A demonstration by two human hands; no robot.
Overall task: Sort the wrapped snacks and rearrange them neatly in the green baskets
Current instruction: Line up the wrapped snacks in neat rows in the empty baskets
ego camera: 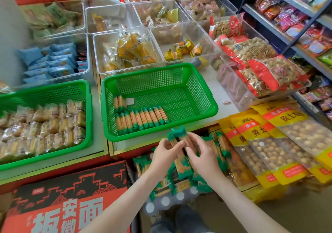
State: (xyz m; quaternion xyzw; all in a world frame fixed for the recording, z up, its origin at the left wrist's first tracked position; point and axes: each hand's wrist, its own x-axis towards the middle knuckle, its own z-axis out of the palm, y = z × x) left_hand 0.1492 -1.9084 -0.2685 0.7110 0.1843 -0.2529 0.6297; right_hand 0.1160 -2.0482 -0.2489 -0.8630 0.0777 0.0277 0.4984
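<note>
A green basket stands in the middle of the counter. Inside it a neat row of green-ended biscuit sticks lies along the near wall, with two more sticks behind at the left. Just in front of the basket, my left hand and my right hand together grip a small bundle of the same green-wrapped sticks. Below my hands lies a loose pile of these sticks. A second green basket on the left is packed with clear-wrapped pastries.
Clear bins of yellow and blue snacks fill the back of the counter. Big red and yellow bags lie at the right, under stocked shelves. A red and black carton sits at the lower left.
</note>
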